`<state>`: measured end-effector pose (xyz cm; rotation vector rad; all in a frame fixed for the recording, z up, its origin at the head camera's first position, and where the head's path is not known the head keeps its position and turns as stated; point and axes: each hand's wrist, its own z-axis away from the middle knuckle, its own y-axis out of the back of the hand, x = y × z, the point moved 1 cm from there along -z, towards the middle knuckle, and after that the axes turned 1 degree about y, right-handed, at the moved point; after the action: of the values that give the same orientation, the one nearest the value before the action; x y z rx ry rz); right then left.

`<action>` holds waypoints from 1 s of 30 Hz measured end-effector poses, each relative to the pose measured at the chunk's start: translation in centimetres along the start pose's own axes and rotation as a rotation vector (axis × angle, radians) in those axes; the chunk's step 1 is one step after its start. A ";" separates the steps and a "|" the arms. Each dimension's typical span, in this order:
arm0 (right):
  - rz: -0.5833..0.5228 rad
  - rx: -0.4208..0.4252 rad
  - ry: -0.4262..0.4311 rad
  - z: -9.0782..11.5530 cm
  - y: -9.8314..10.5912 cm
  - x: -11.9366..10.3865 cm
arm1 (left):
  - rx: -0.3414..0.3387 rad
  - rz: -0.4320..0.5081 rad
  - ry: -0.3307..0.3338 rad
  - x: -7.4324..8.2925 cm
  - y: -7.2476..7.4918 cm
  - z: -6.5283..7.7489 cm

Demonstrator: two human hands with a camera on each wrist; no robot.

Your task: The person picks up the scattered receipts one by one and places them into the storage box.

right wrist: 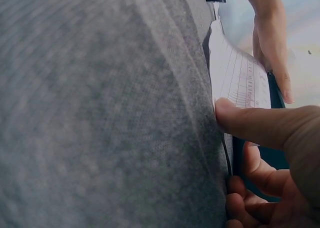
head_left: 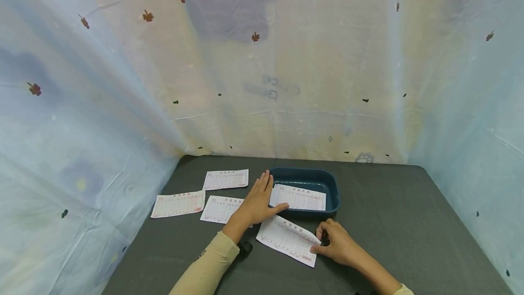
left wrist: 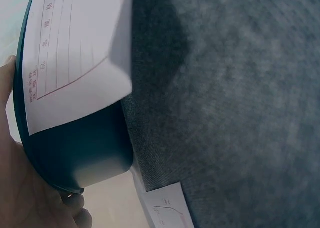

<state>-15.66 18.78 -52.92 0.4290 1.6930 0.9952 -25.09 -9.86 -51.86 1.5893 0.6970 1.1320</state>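
Note:
My right hand (head_left: 337, 243) pinches the right edge of a white printed form (head_left: 286, 239) between thumb and fingers. In the right wrist view, the thumb (right wrist: 250, 120) lies on the form's printed face. The held form slants in front of a dark teal tray (head_left: 337, 195), its right corner bent up. Another printed form (head_left: 300, 198) lies inside the tray. My left hand (head_left: 255, 205) rests at the tray's left end, fingers straight and pointing away, thumb across the front rim. In the left wrist view, a form (left wrist: 75, 53) overlaps the tray (left wrist: 85, 153).
Three more printed forms lie left of the tray: one at the back (head_left: 226, 180), one at the far left (head_left: 178, 204), and one (head_left: 221, 209) partly hidden by my left forearm. A dark grey table (head_left: 389, 222) carries everything. Patterned curtains (head_left: 286, 81) hang behind and at both sides.

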 end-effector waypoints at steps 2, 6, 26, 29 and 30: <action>-0.003 -0.001 0.003 0.0 0.0 0.0 | 0.003 0.001 -0.005 0.0 0.0 0.0; -0.012 0.002 0.017 0.1 0.1 0.0 | 0.006 0.003 -0.012 0.0 0.1 0.0; -0.322 0.007 -0.016 0.4 0.6 1.1 | 0.007 0.025 -0.006 0.1 0.2 0.0; -0.366 0.011 -0.020 0.5 0.9 1.1 | 0.021 0.033 -0.013 0.1 0.2 0.0; -0.373 0.013 -0.025 0.5 1.1 1.1 | 0.021 0.032 -0.013 0.1 0.1 0.0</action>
<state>-15.78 20.42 -52.83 0.1246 1.6801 0.7025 -25.06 -9.83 -51.71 1.6299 0.6789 1.1401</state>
